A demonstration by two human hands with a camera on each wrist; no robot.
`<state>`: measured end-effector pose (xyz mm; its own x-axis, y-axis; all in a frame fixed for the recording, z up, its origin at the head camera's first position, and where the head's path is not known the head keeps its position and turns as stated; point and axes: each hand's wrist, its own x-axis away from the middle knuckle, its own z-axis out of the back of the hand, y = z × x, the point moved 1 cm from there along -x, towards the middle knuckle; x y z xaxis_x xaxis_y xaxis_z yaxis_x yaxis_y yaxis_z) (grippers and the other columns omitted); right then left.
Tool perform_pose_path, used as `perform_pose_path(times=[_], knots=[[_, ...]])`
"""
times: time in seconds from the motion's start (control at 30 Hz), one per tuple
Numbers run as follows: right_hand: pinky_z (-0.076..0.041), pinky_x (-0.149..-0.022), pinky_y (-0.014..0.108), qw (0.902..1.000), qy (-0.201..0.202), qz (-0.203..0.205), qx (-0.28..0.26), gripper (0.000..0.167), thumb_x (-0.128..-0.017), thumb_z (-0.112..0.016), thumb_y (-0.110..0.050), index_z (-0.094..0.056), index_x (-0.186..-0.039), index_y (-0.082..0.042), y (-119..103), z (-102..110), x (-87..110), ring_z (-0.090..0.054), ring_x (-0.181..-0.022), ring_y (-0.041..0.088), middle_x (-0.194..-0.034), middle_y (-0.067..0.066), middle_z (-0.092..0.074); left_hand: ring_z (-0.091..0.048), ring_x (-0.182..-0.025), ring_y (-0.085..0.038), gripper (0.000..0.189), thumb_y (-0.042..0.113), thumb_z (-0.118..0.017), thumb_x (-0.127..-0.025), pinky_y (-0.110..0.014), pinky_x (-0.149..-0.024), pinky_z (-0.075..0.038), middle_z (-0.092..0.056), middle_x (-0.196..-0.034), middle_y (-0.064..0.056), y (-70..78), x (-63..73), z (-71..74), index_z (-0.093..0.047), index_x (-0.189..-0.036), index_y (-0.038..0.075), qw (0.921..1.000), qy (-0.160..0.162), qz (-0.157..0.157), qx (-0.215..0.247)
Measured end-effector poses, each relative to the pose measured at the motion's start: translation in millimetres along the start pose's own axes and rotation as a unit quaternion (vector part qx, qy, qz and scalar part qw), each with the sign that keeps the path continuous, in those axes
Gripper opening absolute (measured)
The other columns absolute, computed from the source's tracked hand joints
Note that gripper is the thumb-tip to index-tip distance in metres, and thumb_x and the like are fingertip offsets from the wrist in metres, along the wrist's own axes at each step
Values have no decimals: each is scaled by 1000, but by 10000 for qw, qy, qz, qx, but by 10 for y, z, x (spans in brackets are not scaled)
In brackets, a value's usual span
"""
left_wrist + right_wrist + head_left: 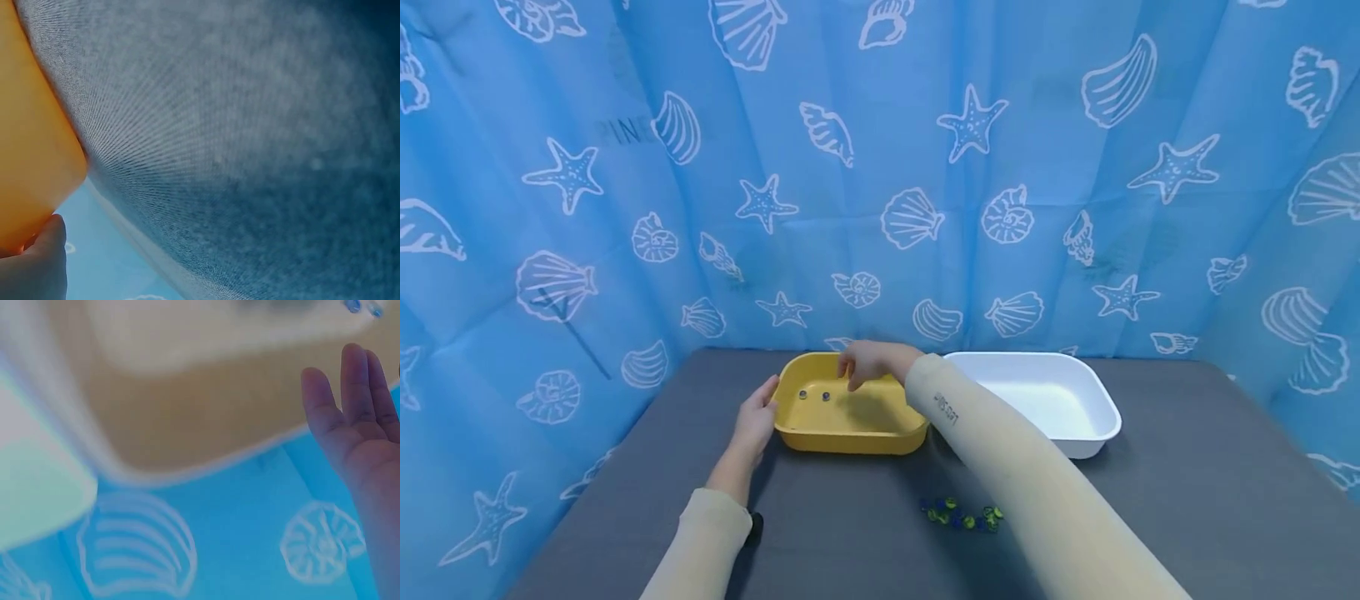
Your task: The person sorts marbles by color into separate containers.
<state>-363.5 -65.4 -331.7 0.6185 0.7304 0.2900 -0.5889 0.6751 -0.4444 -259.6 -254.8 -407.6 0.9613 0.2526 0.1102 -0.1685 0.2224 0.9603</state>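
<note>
A yellow plastic tub (850,442) stands at the back of the table. My left hand (757,421) holds its left side near the rim; in the left wrist view a finger (51,240) touches the tub's wall (37,137). Over the tub hangs my right hand (868,363), fingers pointing down and nothing visible between them. Its fingers (355,381) look spread and loosely straight in the right wrist view. Two small dark, round pieces (826,397) lie on the tub floor towards the left; they look like blue glass marbles (353,305) in the right wrist view.
A white tub (1078,448) stands right of the yellow one, partly behind my right sleeve (1000,442). Several blue and yellow-green marbles (969,522) lie on the grey cloth in front. A blue shell-print curtain (880,183) hangs behind the table.
</note>
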Motion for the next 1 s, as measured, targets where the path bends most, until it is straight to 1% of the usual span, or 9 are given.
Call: perform_pose_path(times=[0.2,0.3,0.4,0.5,0.63,0.77,0.87,1.0], knots=[[-49,-91,32,9992,104,302,258,31,-93,-65,-7,-62,-124,-3,-80,170,307,-57,-109,23,-120,15,-62,-10,-147,-34,51,3,-25,-105,-49,-116,-17,-14,-161,-15,14,21,34,-17,-155,5,10000,-12,34,-34],[-50,-87,30,9987,272,393,185,28,-93,-65,-7,-64,-121,-3,-57,208,516,-58,-104,21,-113,12,-64,-9,-146,-35,51,3,-25,-105,-50,-116,-17,-13,-161,-15,20,17,21,-16,-155,5,10000,-45,30,-39],[-52,-83,29,9974,468,541,13,26,-94,-64,-8,-64,-119,-4,-14,194,756,-59,-99,19,-107,9,-64,-9,-146,-36,51,4,-25,-106,-51,-116,-16,-12,-161,-16,34,21,8,-15,-156,6,9999,-103,49,-80],[-52,-80,27,9960,576,674,-121,25,-94,-64,-10,-64,-118,-5,28,117,987,-60,-96,16,-102,4,-65,-8,-146,-36,51,4,-25,-106,-51,-116,-16,-11,-161,-16,46,35,0,-13,-156,6,9998,-140,83,-126],[-53,-78,27,9945,688,737,-294,21,-93,-66,-10,-66,-114,-6,46,-37,1168,-61,-91,15,-95,0,-64,-7,-147,-35,52,3,-24,-105,-51,-116,-15,-11,-161,-16,40,41,31,-12,-156,6,9997,-133,99,-167],[-53,-78,27,9933,801,666,-503,20,-91,-68,-8,-67,-111,-6,72,-191,1298,-60,-88,15,-91,-2,-64,-6,-147,-36,52,3,-23,-105,-51,-116,-14,-10,-161,-16,45,45,28,-12,-156,6,9997,-169,65,-173],[-53,-79,26,9921,830,646,-687,20,-90,-69,-7,-67,-110,-6,120,-299,1376,-59,-87,13,-90,-3,-64,-7,-147,-35,52,3,-24,-105,-51,-117,-14,-11,-161,-16,54,49,14,-13,-156,6,9996,-172,112,-191],[-52,-78,24,9889,889,874,-813,20,-90,-69,-6,-67,-110,-3,185,-410,1457,-58,-84,11,-90,-3,-64,-6,-147,-34,52,4,-24,-106,-51,-117,-13,-11,-161,-14,58,44,5,-13,-156,8,9995,-168,168,-206]])
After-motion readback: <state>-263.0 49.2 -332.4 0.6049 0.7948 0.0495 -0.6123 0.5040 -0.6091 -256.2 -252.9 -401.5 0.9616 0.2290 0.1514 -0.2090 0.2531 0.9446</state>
